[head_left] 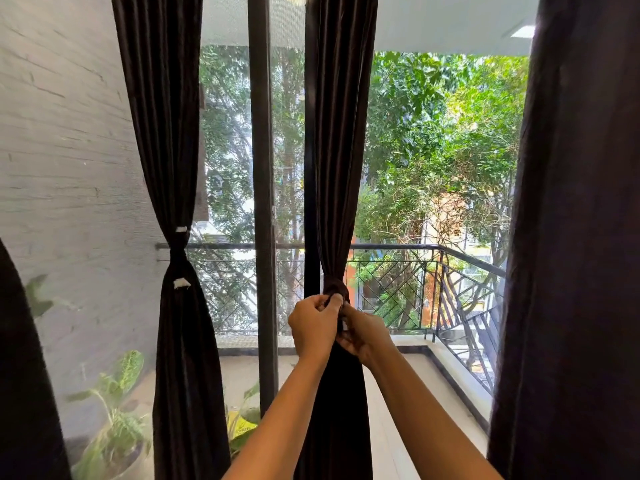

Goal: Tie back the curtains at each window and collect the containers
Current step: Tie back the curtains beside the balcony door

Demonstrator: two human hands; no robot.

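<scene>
Centre curtain [341,168], mid-frame, is partway through tying. The tie-back [334,289] is wrapped round it; left hand [315,323] pinches the knot and right hand [363,332] grips the tie-back's end just below. Left curtain [162,133] is already cinched. Right-edge curtain [571,237] hangs loose and looks undone. The lower-left one I can't tell. No containers in view, so collection is probably still pending. Under half done, I'd say.
</scene>
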